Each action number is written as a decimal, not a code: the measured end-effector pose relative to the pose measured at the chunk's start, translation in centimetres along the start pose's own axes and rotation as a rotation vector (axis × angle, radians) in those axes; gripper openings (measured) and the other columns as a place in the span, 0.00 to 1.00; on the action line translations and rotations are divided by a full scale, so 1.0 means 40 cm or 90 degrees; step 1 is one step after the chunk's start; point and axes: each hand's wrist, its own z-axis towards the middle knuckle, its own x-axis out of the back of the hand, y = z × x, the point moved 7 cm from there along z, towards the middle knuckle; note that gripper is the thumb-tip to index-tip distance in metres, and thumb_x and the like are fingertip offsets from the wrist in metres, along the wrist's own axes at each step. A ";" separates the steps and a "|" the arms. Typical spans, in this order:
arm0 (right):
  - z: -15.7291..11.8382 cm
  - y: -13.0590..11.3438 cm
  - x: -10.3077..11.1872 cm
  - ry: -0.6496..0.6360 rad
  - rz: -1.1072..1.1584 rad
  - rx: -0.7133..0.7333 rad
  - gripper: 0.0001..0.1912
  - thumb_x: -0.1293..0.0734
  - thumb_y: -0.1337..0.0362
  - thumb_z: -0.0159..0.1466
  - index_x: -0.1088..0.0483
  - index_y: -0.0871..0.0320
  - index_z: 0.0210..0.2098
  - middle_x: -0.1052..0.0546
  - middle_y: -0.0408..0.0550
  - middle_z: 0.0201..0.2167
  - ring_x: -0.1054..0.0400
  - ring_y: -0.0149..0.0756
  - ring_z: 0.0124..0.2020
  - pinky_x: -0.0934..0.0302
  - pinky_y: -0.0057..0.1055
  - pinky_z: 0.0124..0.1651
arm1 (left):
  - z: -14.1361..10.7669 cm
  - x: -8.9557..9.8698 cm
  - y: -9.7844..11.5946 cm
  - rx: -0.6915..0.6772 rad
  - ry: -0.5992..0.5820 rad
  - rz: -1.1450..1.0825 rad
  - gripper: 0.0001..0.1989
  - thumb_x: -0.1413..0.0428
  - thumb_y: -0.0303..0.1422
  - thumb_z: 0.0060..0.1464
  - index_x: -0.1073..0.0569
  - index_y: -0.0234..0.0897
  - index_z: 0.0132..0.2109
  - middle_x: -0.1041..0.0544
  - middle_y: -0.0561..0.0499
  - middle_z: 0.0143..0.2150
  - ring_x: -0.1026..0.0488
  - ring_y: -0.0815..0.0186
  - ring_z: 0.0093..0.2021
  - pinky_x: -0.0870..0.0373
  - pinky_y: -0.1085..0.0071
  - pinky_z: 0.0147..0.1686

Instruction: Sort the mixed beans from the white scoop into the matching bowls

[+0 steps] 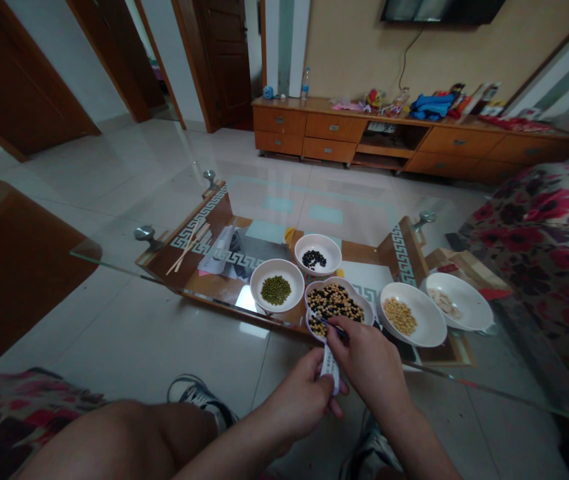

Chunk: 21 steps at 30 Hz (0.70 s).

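Note:
A flower-shaped dish (365, 301) of mixed black and tan beans (337, 300) sits at the glass table's near edge. My left hand (309, 383) grips its pale handle (330, 367), which carries a printed label. Fingers pinched, my right hand (371, 363) holds thin dark tweezers (333, 327) over the dish's near side; their tips are too small to make out. Left of the dish is a white bowl (259, 270) of green beans (275, 290). Behind it, another white bowl (331, 245) contains black beans (314, 260). To the right stands a white bowl (431, 327) with tan beans (399, 315).
Another white bowl (474, 310) with pale pieces stands at the far right. Wooden chopsticks (184, 253) lie at the left, near papers (224, 250). The glass tabletop (129, 270) has a bare edge in front of my knees. A cluttered wooden cabinet (331, 127) lines the wall.

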 end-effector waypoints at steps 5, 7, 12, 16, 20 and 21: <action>-0.001 0.000 -0.001 -0.007 -0.003 -0.005 0.12 0.39 0.58 0.65 0.23 0.48 0.40 0.19 0.43 0.30 0.25 0.36 0.30 0.47 0.28 0.27 | 0.001 0.002 -0.009 0.001 -0.004 -0.002 0.17 0.55 0.24 0.53 0.33 0.33 0.50 0.30 0.52 0.35 0.34 0.73 0.24 0.38 0.74 0.27; 0.000 0.001 -0.002 -0.009 -0.003 -0.009 0.12 0.39 0.58 0.65 0.23 0.47 0.40 0.19 0.43 0.29 0.25 0.36 0.29 0.47 0.28 0.27 | 0.000 0.001 -0.009 0.001 -0.003 -0.004 0.17 0.55 0.24 0.54 0.33 0.33 0.50 0.30 0.52 0.34 0.34 0.73 0.24 0.38 0.74 0.27; 0.002 0.002 -0.004 -0.026 0.007 -0.017 0.13 0.39 0.58 0.65 0.23 0.48 0.41 0.19 0.44 0.30 0.26 0.35 0.29 0.46 0.27 0.27 | -0.003 0.000 -0.003 -0.003 0.000 0.002 0.17 0.56 0.23 0.53 0.33 0.32 0.50 0.30 0.51 0.35 0.34 0.73 0.26 0.37 0.74 0.28; 0.003 0.001 -0.005 -0.043 0.004 -0.029 0.14 0.40 0.57 0.66 0.23 0.48 0.42 0.19 0.44 0.31 0.26 0.35 0.30 0.45 0.27 0.28 | 0.000 0.003 -0.010 0.000 0.002 0.003 0.18 0.56 0.23 0.53 0.33 0.33 0.51 0.30 0.51 0.35 0.34 0.73 0.25 0.38 0.74 0.27; 0.003 0.001 -0.005 -0.047 0.005 -0.033 0.14 0.40 0.57 0.66 0.23 0.47 0.42 0.19 0.44 0.32 0.25 0.36 0.31 0.45 0.28 0.28 | 0.002 0.004 -0.014 0.000 0.002 0.002 0.18 0.55 0.24 0.54 0.33 0.33 0.50 0.30 0.51 0.36 0.34 0.73 0.25 0.38 0.75 0.27; 0.003 0.001 -0.006 -0.047 0.005 -0.032 0.14 0.40 0.57 0.66 0.24 0.47 0.42 0.19 0.44 0.32 0.25 0.37 0.32 0.45 0.28 0.29 | 0.003 0.004 -0.014 0.003 0.003 0.001 0.18 0.56 0.24 0.54 0.33 0.33 0.51 0.30 0.51 0.36 0.34 0.74 0.25 0.38 0.75 0.27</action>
